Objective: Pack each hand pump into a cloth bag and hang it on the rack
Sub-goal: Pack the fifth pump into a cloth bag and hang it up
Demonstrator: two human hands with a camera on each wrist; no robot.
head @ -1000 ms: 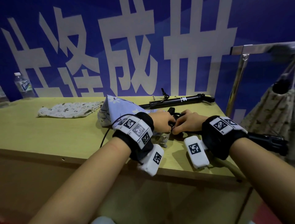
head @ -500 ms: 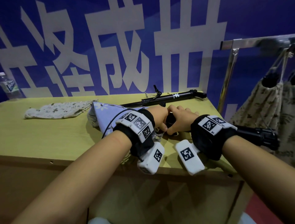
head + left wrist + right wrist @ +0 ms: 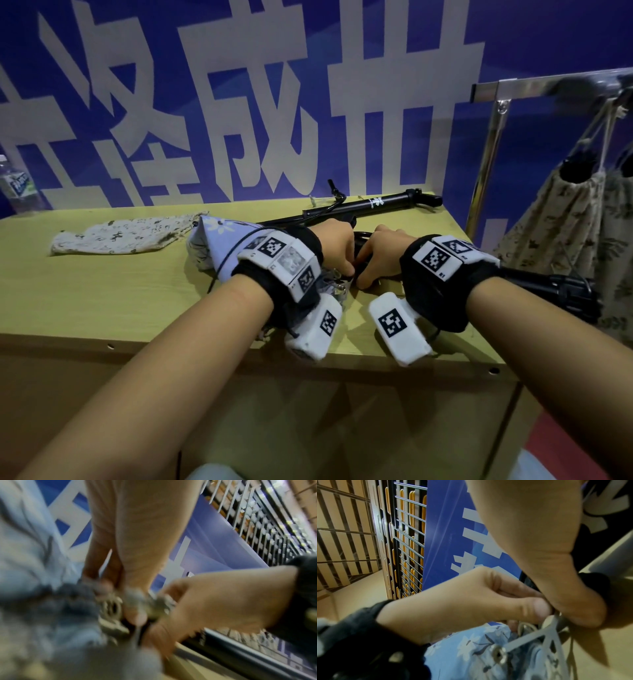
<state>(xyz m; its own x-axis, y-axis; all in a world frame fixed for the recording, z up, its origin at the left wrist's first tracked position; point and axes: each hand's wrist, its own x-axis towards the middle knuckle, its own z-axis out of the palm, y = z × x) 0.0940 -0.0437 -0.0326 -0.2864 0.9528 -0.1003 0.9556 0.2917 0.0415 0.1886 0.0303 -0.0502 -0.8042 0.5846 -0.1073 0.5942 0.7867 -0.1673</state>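
Working at the mouth of the blue floral cloth bag, both hands met over the yellow table. The left hand pinched the gathered bag mouth between thumb and curled fingers, beside the metal eyelets and drawstring. The right hand, touching the left, was curled around the black hand pump, whose body ran out from under that wrist past the table's right edge; how far its other end sat inside the bag could not be told. The left wrist view was blurred and confirmed only that both hands closed on the bag mouth. Just beyond the grip a second black hand pump lay flat on the table. To the left of the grip, past the blue bag, lay a flat beige patterned bag. Well to the right, two beige bags hung by their cords from the metal rack. A water bottle stood far left.
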